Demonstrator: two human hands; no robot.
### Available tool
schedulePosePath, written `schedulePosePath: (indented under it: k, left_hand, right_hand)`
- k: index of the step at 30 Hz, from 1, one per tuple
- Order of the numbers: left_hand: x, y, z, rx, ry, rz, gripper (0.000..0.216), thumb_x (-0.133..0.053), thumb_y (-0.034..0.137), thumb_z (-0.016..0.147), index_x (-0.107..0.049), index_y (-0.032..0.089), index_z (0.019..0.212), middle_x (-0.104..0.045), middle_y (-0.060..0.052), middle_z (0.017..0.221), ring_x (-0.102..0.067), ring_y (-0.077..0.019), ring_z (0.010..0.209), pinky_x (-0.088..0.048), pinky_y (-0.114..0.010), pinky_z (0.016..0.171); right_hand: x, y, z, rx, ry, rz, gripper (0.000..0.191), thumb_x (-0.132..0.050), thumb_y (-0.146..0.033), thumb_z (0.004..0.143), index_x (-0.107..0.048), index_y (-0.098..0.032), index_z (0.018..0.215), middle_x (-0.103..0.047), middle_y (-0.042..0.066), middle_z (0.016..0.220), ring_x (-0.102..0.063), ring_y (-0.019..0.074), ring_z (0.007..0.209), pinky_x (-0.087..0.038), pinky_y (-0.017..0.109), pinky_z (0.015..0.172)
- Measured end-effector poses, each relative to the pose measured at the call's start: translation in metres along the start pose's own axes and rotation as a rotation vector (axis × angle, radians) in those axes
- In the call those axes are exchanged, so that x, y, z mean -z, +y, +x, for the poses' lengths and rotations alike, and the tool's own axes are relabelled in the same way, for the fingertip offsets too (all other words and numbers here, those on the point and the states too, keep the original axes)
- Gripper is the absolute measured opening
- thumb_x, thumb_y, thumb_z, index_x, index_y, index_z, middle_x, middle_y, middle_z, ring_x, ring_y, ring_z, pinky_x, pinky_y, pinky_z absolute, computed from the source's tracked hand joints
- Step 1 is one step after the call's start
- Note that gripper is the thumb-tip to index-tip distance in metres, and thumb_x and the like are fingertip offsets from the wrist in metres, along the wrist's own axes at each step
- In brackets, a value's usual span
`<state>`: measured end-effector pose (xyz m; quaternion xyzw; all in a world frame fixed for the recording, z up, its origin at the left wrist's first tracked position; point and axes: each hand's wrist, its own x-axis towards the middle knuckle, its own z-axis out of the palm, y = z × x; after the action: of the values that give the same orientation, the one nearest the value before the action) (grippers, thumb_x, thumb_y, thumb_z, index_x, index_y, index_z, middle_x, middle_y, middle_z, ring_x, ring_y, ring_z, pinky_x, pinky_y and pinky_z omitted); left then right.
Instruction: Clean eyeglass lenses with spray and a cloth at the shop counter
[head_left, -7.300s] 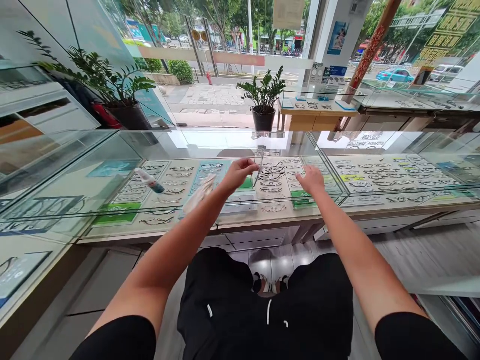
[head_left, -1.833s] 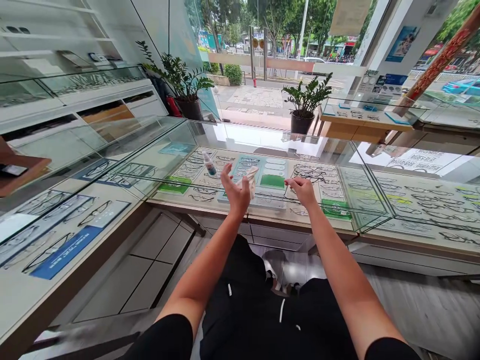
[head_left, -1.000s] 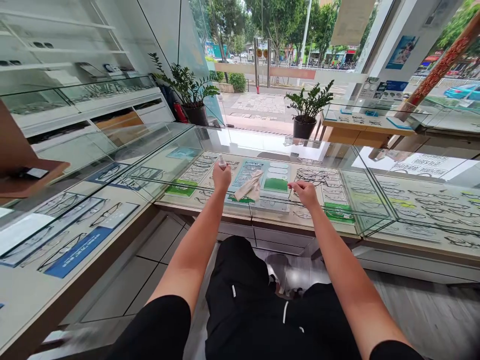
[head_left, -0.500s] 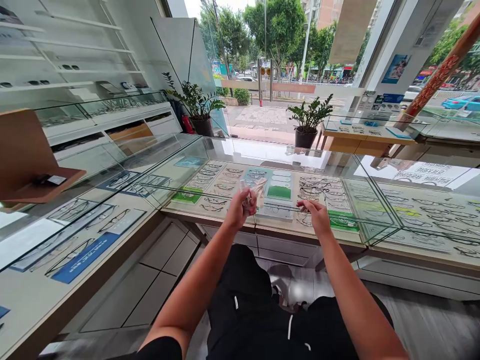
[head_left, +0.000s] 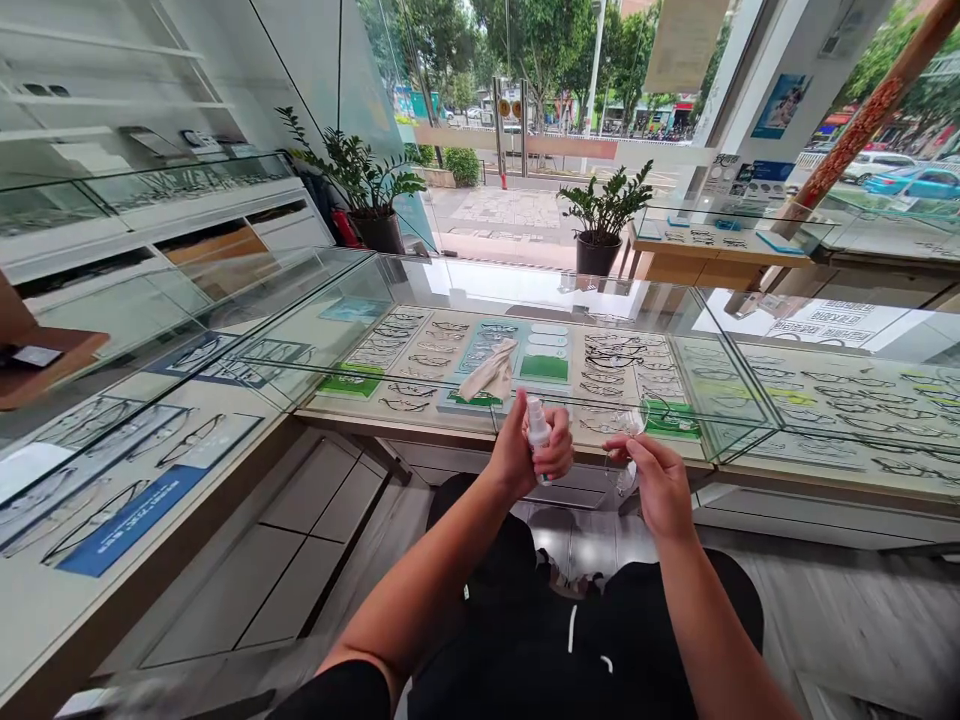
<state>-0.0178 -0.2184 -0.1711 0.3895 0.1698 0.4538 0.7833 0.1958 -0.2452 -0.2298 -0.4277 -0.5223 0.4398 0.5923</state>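
My left hand point(head_left: 531, 448) is wrapped round a small white spray bottle point(head_left: 537, 425), held upright in front of the counter's edge. Between the fingertips of my right hand point(head_left: 660, 478) is a pair of thin-rimmed eyeglasses point(head_left: 624, 480), with clear lenses that are hard to make out. The glasses hang level with the bottle, a short way to its right, and the two do not touch. A crumpled pale cloth point(head_left: 489, 372) lies on the glass counter top just beyond my left hand.
Under the glass of the display counter point(head_left: 510, 275) lie rows of eyeglass frames point(head_left: 611, 362) and green cards point(head_left: 546, 369). Another glass case with a blue card point(head_left: 129, 520) runs along the left. Potted plants point(head_left: 598, 240) stand beyond, before the glass door.
My left hand has come nearer and right with the spray bottle, and the cloth now lies on the glass. My right hand has drawn back slightly with the eyeglasses. The view has shifted.
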Motion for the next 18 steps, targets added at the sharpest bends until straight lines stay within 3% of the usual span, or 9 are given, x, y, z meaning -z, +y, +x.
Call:
schedulePosePath:
  k: [4,11,15,18]
  left_hand:
    - [-0.006,-0.001,0.000,0.032,-0.050,0.014,0.078,-0.052,0.095,0.087,-0.042,0.024,0.055,-0.020,0.007,0.043,-0.019,-0.0094,0.036,-0.024,-0.027,0.042]
    - [-0.014,0.006,0.006,-0.158,0.112,0.104,0.061,-0.057,0.075,0.090,-0.056,0.023,0.058,-0.042,-0.004,0.066,-0.048,-0.0200,0.064,-0.050,-0.038,0.066]
    - [-0.017,0.011,0.007,-0.137,0.174,0.104,0.060,-0.055,0.079,0.090,-0.054,0.025,0.062,-0.044,-0.004,0.073,-0.052,-0.0224,0.070,-0.057,-0.044,0.075]
    - [-0.016,0.010,0.008,-0.094,0.185,0.058,0.065,-0.054,0.084,0.091,-0.053,0.025,0.064,-0.042,-0.001,0.065,-0.047,-0.0191,0.061,-0.056,-0.041,0.068]
  right_hand:
    - [-0.001,-0.005,-0.004,-0.001,0.005,0.006,0.025,-0.070,-0.048,0.100,-0.091,-0.033,0.096,-0.084,0.009,0.100,-0.071,0.0286,0.088,-0.059,0.045,0.084]
    - [-0.011,-0.021,-0.006,0.003,-0.024,0.039,0.027,-0.069,-0.048,0.100,-0.090,-0.033,0.091,-0.082,0.007,0.094,-0.069,0.0268,0.085,-0.057,0.043,0.084]
    - [-0.014,-0.025,-0.007,0.009,-0.034,0.044,0.028,-0.068,-0.048,0.101,-0.090,-0.034,0.093,-0.082,0.007,0.096,-0.068,0.0266,0.085,-0.057,0.043,0.084]
    - [-0.015,-0.028,-0.008,0.009,-0.042,0.031,0.029,-0.068,-0.049,0.101,-0.090,-0.033,0.092,-0.082,0.007,0.097,-0.069,0.0268,0.085,-0.058,0.043,0.084]
